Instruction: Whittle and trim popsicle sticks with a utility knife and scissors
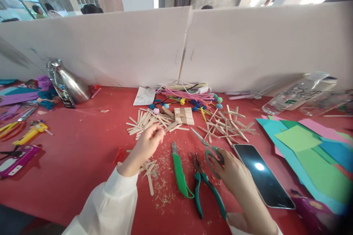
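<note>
My left hand [146,145] is closed in a pinch above the table, on what looks like a short wooden craft stick [171,126] that points toward the back right. My right hand [233,169] has its fingers on the grey-green handles of a pair of scissors [206,145], whose blades point to the back left. Between the hands lie a green utility knife [179,172] with its blade out and teal-handled pliers [204,189]. A small block of joined craft sticks [189,116] sits behind them, beside a heap of loose craft sticks [140,122].
Cut wooden strips [230,123] lie at the centre right. A phone [263,176] and coloured paper [306,147] are on the right. A steel jug [70,82], yellow glue gun [31,134] and purple tool [19,159] are at left. White panels [110,47] border the table.
</note>
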`<state>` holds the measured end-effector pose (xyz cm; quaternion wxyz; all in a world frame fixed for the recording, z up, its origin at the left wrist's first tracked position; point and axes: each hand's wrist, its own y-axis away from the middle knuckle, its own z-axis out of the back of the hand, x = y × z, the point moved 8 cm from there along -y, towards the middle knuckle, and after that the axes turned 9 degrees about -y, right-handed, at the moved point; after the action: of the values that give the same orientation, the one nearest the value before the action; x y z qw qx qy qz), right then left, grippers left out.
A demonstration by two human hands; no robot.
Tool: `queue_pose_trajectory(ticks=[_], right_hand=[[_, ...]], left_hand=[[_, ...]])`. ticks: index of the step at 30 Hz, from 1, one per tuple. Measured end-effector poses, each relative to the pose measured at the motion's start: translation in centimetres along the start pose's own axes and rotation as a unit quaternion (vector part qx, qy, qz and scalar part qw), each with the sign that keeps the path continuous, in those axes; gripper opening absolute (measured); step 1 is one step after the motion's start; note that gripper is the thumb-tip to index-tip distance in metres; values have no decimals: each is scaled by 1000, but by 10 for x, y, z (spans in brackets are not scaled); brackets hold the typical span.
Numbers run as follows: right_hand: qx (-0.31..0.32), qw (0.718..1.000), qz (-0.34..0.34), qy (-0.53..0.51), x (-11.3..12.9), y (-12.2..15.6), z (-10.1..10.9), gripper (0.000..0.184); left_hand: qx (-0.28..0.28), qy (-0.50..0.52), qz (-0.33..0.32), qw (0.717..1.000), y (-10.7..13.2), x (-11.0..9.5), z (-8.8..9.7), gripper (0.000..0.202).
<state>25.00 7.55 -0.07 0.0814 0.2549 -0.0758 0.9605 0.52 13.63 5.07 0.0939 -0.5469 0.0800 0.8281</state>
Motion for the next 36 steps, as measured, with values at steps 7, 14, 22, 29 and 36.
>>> queue_pose_trajectory(ticks=[7, 14, 22, 29, 36], right_hand=[[-27, 999, 38, -7, 8, -3, -4, 34], [-99, 988, 118, 4, 35, 39, 7, 40], [-12, 985, 169, 16, 37, 62, -25, 37], [19, 990, 134, -41, 75, 33, -23, 34], [54, 974, 20, -219, 72, 17, -41, 34]], left_hand=[[18, -25, 25, 999, 1, 51, -18, 23], [3, -29, 17, 999, 4, 56, -14, 22], [15, 12, 33, 999, 7, 59, -19, 19], [38, 27, 36, 998, 9, 56, -27, 16], [51, 85, 73, 992, 13, 52, -32, 12]])
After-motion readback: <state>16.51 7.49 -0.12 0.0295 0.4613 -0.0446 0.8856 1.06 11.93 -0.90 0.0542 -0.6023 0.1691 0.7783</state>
